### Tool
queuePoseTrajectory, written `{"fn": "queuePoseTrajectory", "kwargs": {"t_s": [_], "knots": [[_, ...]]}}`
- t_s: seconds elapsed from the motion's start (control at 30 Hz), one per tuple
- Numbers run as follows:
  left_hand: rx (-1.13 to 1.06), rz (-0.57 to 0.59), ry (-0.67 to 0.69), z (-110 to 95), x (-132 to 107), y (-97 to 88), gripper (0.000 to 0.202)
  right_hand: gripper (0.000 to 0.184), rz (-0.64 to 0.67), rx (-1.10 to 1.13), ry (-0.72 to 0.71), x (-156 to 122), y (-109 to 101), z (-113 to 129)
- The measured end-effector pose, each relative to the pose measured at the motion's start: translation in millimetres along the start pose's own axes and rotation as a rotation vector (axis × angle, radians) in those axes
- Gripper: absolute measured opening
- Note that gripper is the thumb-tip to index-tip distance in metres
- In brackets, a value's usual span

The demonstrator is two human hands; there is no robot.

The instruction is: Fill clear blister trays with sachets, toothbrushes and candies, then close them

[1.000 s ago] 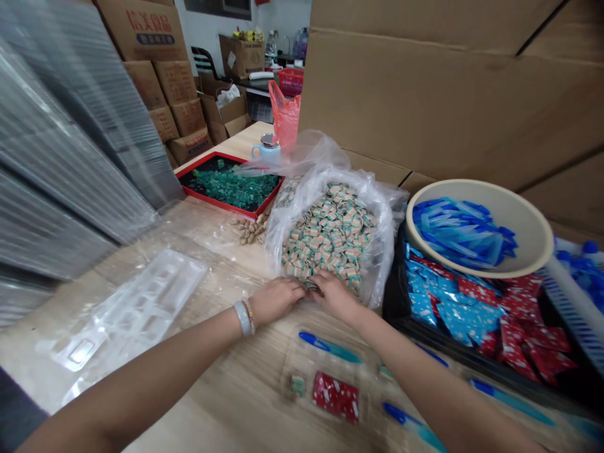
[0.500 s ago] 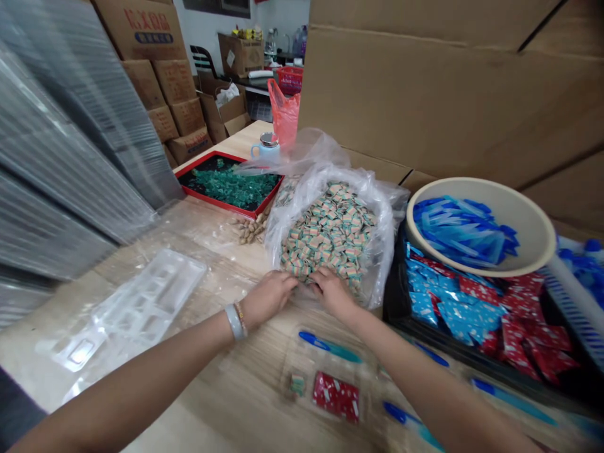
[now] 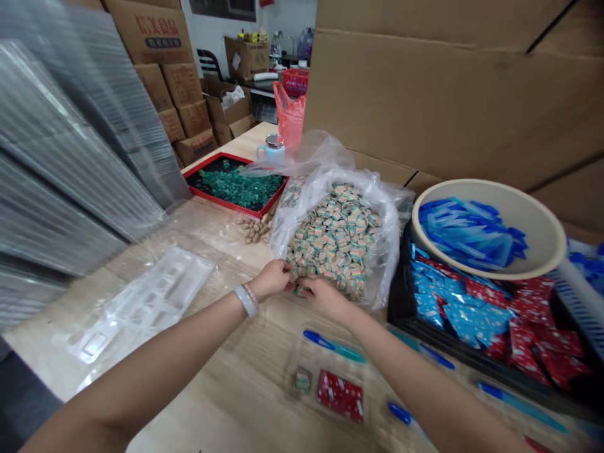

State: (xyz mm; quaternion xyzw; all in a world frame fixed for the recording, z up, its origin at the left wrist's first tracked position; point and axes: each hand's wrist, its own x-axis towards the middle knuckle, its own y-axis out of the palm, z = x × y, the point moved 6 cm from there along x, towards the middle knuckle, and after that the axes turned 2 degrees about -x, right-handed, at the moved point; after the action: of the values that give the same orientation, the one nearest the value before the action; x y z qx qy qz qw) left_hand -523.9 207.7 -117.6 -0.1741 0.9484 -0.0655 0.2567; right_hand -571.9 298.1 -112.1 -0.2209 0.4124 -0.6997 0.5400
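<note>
A clear plastic bag lies open, full of small square pieces striped in beige, pink and green. At its near edge my left hand, with bracelets at the wrist, is closed with fingertips pinched together; what they hold, if anything, is too small to name. Close beside it my right hand pinches what looks like one striped square piece. Nearer to me, a clear tray holds a blue-and-teal pen-shaped item, a striped square piece and a red patterned packet.
Clear moulded trays lie left, beside leaning stacks of trays. A red-rimmed tray of green pieces stands behind peanuts. On the right, a cream basin of blue items rests over a black crate of blue and red packets.
My fingers have drawn back slightly from the pieces to the bag's near edge and are now pinched together. The view has shifted slightly.
</note>
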Motion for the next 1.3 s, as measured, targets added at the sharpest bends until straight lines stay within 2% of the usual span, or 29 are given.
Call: {"fn": "queuePoseTrajectory", "kwargs": {"t_s": [0.13,0.23,0.37,0.43,0.6,0.73,1.03,1.2,1.3], "knots": [[0.011,-0.037,0.001,-0.7,-0.1,-1.7,0.008,0.027,0.081,-0.101,-0.061,0.6,0.9,4.5],[0.038,-0.073,0.035,-2.4,-2.6,-4.9,0.006,0.021,0.071,-0.218,-0.040,-5.3,-4.2,5.4],[0.282,-0.139,0.239,-12.1,-8.4,-5.3,0.011,0.020,0.055,-0.381,-0.038,-17.4,-5.8,9.0],[0.352,-0.155,0.286,-13.6,-9.6,-1.5,0.012,0.022,0.048,-0.402,-0.037,-20.4,-3.5,8.3],[0.235,-0.121,0.148,-5.4,-4.5,9.4,0.012,0.015,-0.045,-0.157,-0.030,-16.7,1.5,-5.8],[0.197,-0.110,0.125,-5.9,-1.4,12.6,0.011,0.016,-0.108,-0.019,-0.042,-15.5,1.0,-14.1],[0.071,-0.021,0.058,-1.9,-0.5,21.2,0.008,0.017,-0.208,0.050,-0.015,-23.8,0.4,-9.3],[0.027,-0.037,0.053,-2.1,-4.4,18.2,0.006,0.018,-0.213,0.026,-0.045,-25.9,7.1,-10.7],[0.048,-0.079,0.092,-0.5,-7.7,13.7,0.010,0.015,-0.219,-0.064,-0.028,-28.3,9.2,-13.0]]}}
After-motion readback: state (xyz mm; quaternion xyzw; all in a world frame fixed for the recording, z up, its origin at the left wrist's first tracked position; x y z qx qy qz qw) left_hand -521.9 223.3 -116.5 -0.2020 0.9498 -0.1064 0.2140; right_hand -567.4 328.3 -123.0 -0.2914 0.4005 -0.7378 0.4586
